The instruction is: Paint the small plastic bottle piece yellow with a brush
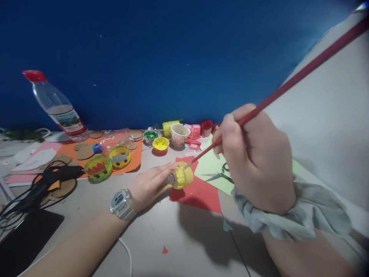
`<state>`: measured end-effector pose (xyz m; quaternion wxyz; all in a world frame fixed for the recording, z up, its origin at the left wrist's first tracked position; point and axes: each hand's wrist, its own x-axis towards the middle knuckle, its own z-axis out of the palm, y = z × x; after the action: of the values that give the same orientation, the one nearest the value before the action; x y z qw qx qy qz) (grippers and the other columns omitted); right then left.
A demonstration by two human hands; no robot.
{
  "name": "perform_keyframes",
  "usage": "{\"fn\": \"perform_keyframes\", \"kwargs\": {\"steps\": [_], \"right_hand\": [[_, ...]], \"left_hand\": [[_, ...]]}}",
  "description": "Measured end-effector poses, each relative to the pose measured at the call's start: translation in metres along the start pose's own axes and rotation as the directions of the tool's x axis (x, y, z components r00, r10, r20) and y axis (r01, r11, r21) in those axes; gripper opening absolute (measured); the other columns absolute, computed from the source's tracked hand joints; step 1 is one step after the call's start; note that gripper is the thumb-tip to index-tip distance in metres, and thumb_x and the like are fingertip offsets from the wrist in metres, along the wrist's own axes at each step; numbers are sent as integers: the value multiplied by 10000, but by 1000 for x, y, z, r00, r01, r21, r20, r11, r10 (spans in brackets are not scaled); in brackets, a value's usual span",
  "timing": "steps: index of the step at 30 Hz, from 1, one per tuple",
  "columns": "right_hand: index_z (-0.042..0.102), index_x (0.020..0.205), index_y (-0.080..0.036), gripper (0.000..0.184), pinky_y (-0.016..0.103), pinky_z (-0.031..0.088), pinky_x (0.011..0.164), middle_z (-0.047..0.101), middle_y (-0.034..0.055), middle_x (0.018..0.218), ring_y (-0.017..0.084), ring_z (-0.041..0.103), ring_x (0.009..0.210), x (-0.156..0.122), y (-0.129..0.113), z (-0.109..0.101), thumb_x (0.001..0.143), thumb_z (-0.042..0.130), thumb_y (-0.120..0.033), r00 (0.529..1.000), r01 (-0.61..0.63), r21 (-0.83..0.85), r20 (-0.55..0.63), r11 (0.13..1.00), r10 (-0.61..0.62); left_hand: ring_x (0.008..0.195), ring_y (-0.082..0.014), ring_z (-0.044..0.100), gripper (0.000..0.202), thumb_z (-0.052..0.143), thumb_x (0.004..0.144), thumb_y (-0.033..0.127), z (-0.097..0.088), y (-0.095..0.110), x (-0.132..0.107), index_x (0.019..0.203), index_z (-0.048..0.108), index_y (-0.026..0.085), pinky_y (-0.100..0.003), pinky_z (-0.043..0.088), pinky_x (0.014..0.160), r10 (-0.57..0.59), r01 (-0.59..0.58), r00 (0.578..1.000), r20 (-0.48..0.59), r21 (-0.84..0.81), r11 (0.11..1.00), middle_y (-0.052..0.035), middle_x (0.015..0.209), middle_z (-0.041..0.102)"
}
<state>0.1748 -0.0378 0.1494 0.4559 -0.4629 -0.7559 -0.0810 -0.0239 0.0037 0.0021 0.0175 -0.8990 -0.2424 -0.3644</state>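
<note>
My left hand (152, 184), with a watch at the wrist, is closed around the clear end of a plastic bottle piece (184, 177) that is partly coated in yellow paint. My right hand (256, 157) grips a long red paintbrush (300, 79) between thumb and fingers. The brush tip meets the yellow surface near its upper side. Beneath the bottle piece lies red paper (206, 204). Behind it stand a cup of yellow paint (160, 145) and a cup of green paint (150, 135).
Scissors (216, 177) lie on pale green paper (206, 163), partly behind my right hand. A patterned paper cup (180, 135) stands at the back. To the left are two decorated rings (98, 168), a glue gun (62, 171) with cables, a tall bottle (65, 111) and a dark phone (31, 238).
</note>
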Motion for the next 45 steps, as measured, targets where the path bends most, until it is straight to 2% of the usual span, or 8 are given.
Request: {"fn": "perform_keyframes", "kwargs": {"steps": [5,11,18,24,30,36,40,45], "right_hand": [[466,796,-206,166,230,363,461,524,-49,573,68,444,434,1,-6,4,939,385,-225,996,25,16,81,1000,-26],[470,762,-226,183,251,342,439,501,-44,556,84,445,420,0,1,1,930,408,-263,999,-24,-42,-47,999,22],[483,790,-218,148,233,387,457,552,-40,590,81,485,448,0,-7,7,916,412,-190,993,86,17,79,996,-87],[465,790,-216,143,232,391,482,538,-44,591,77,500,462,-1,-4,5,923,413,-225,999,9,-3,-53,1000,-9],[487,788,-205,156,237,371,454,534,-39,577,81,478,447,0,-6,8,920,403,-206,993,87,6,82,996,-87],[476,792,-227,167,251,364,450,517,-43,567,87,458,425,1,-1,2,933,396,-267,997,1,-60,-77,998,-6],[469,779,-215,170,225,376,460,525,-50,583,72,472,448,-1,-7,7,935,401,-230,999,19,55,41,998,-21],[489,797,-205,156,246,356,452,525,-34,582,84,443,429,-1,-6,10,922,395,-213,996,62,-67,68,996,-57]], "left_hand": [[1102,-191,630,596,590,875,273,1,2,2,1406,340,171,-274,522,938,10,-10,1000,-20,-13,1000,-130,1246,629],[1093,-205,637,587,574,883,281,2,0,-1,1409,334,178,-287,542,902,0,0,1000,-5,-10,1000,-144,1232,635],[1119,-194,622,579,588,877,274,0,3,3,1398,353,180,-271,524,938,-5,5,1000,-8,-26,1000,-126,1248,628],[1094,-205,635,540,585,879,301,1,1,0,1363,393,158,-289,535,918,-26,27,999,30,-2,1000,-137,1236,632],[1134,-194,612,546,570,887,273,0,3,3,1383,369,166,-285,517,954,-10,11,1000,17,-28,1000,-127,1254,624],[1103,-209,631,550,578,881,297,1,0,-1,1376,382,158,-295,534,920,-17,18,1000,21,-9,1000,-150,1230,634],[1099,-207,634,562,557,892,300,0,0,-1,1402,349,187,-293,540,910,-24,24,999,22,-18,1000,-131,1242,631],[1131,-197,614,566,579,879,284,1,2,0,1392,367,174,-281,521,941,-15,15,1000,24,-18,1000,-128,1247,628]]}}
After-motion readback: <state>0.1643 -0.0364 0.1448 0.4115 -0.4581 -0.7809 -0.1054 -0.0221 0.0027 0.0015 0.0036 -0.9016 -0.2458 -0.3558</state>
